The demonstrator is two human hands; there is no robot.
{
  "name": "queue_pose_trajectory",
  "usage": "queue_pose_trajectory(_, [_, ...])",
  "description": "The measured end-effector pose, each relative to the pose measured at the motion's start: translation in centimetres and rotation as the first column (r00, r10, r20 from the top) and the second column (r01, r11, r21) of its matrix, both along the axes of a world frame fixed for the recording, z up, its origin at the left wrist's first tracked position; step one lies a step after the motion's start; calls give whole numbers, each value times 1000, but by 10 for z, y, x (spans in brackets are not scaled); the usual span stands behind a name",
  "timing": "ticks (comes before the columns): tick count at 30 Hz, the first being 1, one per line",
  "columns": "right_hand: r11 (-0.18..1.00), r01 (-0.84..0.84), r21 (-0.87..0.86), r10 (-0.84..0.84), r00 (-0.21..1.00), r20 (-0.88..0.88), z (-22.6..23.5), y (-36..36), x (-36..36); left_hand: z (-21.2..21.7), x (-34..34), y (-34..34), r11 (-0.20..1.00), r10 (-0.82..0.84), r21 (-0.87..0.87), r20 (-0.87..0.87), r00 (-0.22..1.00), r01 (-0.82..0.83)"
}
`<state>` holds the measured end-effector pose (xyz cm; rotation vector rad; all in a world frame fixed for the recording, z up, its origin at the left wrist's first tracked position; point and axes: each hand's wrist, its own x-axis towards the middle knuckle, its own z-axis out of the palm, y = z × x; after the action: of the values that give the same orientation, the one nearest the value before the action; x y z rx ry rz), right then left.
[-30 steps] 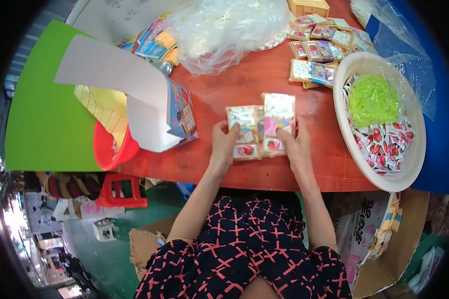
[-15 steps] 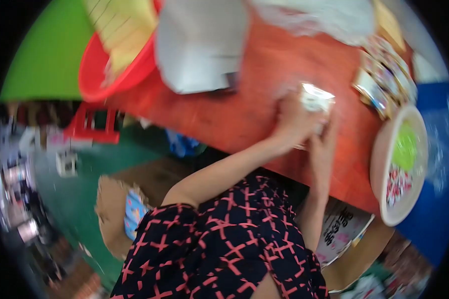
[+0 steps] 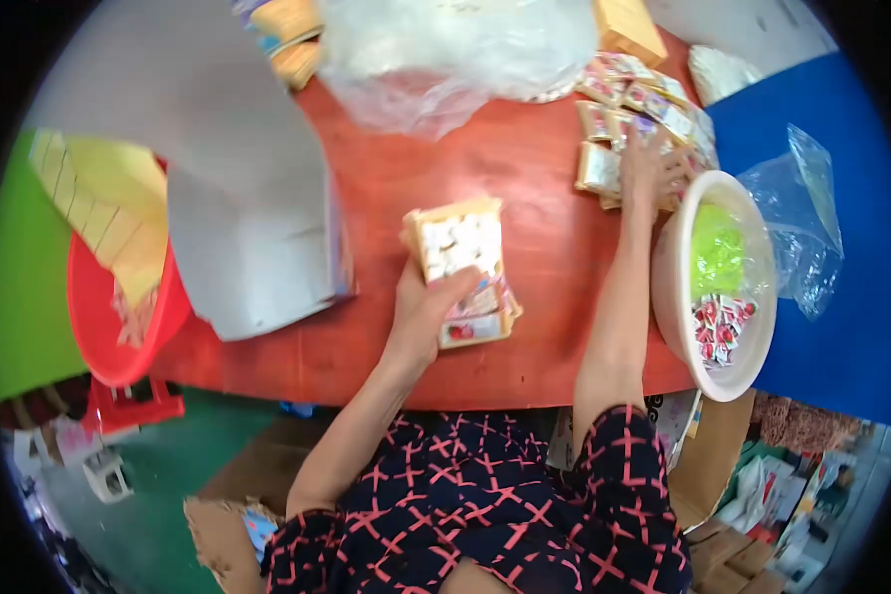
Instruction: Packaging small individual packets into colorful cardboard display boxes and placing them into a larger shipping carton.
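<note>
My left hand (image 3: 428, 309) grips a small stack of flat packets (image 3: 460, 247) above the middle of the table, thumb across the front. These have cream-yellow edges, white patches on top and pink-red print lower down. To the right, my right hand (image 3: 653, 170) reaches onto a pile of similar wrapped packets (image 3: 604, 119), its fingers spread over them. Whether those fingertips grasp any packet cannot be made out. Beside the right forearm stands a white basin (image 3: 665, 259) holding small red-and-white sachets (image 3: 721, 327) and something bright green (image 3: 715, 252).
A large grey-white open box (image 3: 252, 238) stands on the red table (image 3: 366, 148) at left. Beyond it, a red basin (image 3: 94, 317) holds yellow lined sheets (image 3: 119, 208). Clear plastic bags (image 3: 455, 59) lie at the back. Cardboard boxes (image 3: 218, 525) flank my lap.
My hands were together on a packet; now they are apart. The left has the stack, while the right has moved to the pile. The whole view has turned.
</note>
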<state>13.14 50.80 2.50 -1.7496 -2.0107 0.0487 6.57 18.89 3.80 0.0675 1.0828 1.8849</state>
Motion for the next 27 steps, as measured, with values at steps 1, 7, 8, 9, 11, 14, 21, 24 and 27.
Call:
queue_pose_trajectory(1, [974, 93, -209, -86, 995, 42, -2, 25, 9, 0, 4, 3, 998, -50, 28, -3, 999, 50])
queue_pose_trajectory(7, [920, -350, -173, 382, 901, 208, 0, -56, -5, -7, -7, -13, 999, -9, -37, -29, 1000, 8])
queue_pose_trajectory(8, [878, -449, -166, 477, 850, 225, -5, -74, -4, -10, -10, -16, 999, 5, -48, -44, 999, -7])
queue_pose_trajectory(9, [829, -535, -160, 559, 793, 242, -6, -93, -1, -10, -13, -19, 998, 5, -62, -44, 999, -7])
queue_pose_trajectory(11, [734, -672, -102, 673, 698, 244, -1, -118, 3, -9, -20, -21, 996, -41, -81, -33, 999, 38])
queue_pose_trajectory(14, [667, -743, -48, 744, 663, 79, 23, -129, 18, -6, -32, -18, 994, -51, -99, -56, 997, 45])
queue_pose_trajectory(21, [870, -408, -279, 313, 892, -327, 33, -177, 97, 18, -55, 39, 998, -59, -28, -68, 996, 58])
queue_pose_trajectory(24, [862, -348, -368, 256, 926, -278, 40, -194, 80, 19, -69, 83, 963, -269, -46, -199, 942, 265])
queue_pose_trajectory(27, [876, -261, -406, 176, 956, -235, 33, -188, 65, -25, -73, 129, 877, -374, -478, -613, 696, 50])
